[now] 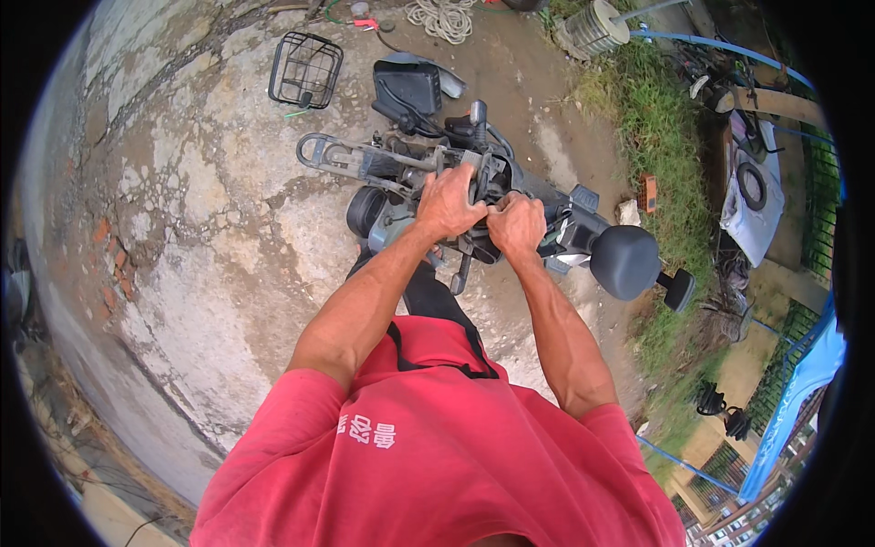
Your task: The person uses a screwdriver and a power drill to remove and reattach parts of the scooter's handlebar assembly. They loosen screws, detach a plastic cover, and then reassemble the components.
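Observation:
A partly stripped electric scooter (570, 232) stands crosswise before me, its inner parts showing around the middle. My left hand (447, 202) is over this opened section, fingers curled down among dark parts. Close beside it, my right hand (517, 224) is closed, thumb and fingers pressed together. The two hands nearly meet at the thumbs, and whatever they pinch is hidden beneath them. Left of my hands is the bare metal rear rack (337, 155), with a black wheel (365, 211) below it. A round dark headlamp or mirror-like part (625, 262) is at the right end.
A black seat or box (407, 88) lies beyond the scooter. A black wire basket (306, 70) and coiled rope (441, 18) rest on the cracked ground farther off. Grass (652, 137), a brick (647, 193) and a pale stone (628, 212) lie to the right.

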`<state>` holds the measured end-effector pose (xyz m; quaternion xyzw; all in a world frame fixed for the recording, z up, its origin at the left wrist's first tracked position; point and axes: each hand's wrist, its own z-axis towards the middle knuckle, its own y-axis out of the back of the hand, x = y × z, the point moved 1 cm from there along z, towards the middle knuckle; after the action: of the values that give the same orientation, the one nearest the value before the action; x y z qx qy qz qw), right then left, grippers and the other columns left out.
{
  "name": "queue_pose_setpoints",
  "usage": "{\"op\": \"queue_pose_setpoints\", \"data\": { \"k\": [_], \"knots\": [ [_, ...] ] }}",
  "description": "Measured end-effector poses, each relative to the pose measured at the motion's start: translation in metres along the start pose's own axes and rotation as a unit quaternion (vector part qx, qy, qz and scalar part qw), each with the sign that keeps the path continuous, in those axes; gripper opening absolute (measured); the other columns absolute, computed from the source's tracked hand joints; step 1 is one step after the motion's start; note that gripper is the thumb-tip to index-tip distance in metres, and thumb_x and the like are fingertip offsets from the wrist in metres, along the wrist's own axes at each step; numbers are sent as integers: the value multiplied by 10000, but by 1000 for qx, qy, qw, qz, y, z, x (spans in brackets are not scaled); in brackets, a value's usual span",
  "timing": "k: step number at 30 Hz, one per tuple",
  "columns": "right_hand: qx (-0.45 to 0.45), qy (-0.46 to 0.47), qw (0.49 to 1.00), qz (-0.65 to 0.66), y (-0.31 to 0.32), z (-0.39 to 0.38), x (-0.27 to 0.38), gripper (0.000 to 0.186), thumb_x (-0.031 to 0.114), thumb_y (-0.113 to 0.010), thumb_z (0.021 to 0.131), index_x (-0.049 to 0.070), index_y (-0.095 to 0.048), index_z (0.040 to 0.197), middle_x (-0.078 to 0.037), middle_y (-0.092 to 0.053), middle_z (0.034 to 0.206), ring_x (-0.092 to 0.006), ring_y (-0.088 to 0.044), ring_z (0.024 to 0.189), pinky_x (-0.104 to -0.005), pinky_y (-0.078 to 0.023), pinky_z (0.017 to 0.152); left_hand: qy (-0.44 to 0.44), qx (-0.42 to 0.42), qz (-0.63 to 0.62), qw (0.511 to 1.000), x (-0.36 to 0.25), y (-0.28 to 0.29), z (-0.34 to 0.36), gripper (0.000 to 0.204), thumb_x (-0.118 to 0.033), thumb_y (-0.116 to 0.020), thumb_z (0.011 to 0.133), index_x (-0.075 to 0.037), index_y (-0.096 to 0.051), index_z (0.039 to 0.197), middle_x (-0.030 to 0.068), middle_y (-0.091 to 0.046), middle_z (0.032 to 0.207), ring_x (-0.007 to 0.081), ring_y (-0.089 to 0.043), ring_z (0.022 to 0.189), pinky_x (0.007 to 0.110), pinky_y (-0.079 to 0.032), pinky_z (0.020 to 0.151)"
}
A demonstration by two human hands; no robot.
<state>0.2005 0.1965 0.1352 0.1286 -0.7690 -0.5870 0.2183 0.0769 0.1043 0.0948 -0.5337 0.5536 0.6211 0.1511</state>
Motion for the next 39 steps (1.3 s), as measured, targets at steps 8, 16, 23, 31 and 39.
{"op": "queue_pose_setpoints", "data": {
  "k": [8, 16, 23, 31, 39],
  "knots": [
    [61, 4, 997, 40, 3, 3, -14, 213, 297, -777, 783, 116, -814, 890, -168, -762, 949, -374, -685, 995, -481, -558, 873, 11, 22, 0, 1000, -3, 6, 1, 594, -309, -748, 742, -27, -554, 1226, 216, -654, 1122, 406, -584, 1102, 489, -385, 1021],
    [82, 3, 997, 14, 4, 9, -14, 257, 343, -777, 842, 115, -812, 955, -203, -758, 957, -392, -706, 971, -493, -566, 868, 5, 22, 0, 1000, -2, 7, 1, 602, -324, -747, 746, -15, -563, 1229, 212, -661, 1108, 396, -591, 1091, 478, -387, 1009],
    [104, 20, 994, 27, 8, 10, -16, 226, 310, -743, 859, 101, -796, 924, -206, -757, 956, -389, -697, 997, -494, -555, 891, -1, 14, -6, 1000, -1, 6, 1, 564, -312, -747, 745, -18, -572, 1193, 213, -659, 1093, 397, -591, 1094, 481, -389, 1007],
    [115, 11, 991, 72, 9, 10, -23, 242, 331, -745, 866, 118, -814, 960, -166, -769, 974, -380, -698, 986, -487, -554, 890, -26, -15, -12, 999, 6, -3, 4, 515, -246, -726, 741, -5, -566, 1166, 234, -663, 1058, 427, -610, 1061, 510, -423, 965],
    [40, 81, 994, 60, 8, -2, -29, 219, 322, -772, 848, 131, -817, 947, -142, -766, 915, -363, -691, 931, -482, -544, 854, -22, 19, -50, 998, 8, 1, 7, 549, -222, -770, 760, 29, -549, 1196, 252, -684, 1059, 438, -663, 1042, 482, -511, 916]
  ]
}}
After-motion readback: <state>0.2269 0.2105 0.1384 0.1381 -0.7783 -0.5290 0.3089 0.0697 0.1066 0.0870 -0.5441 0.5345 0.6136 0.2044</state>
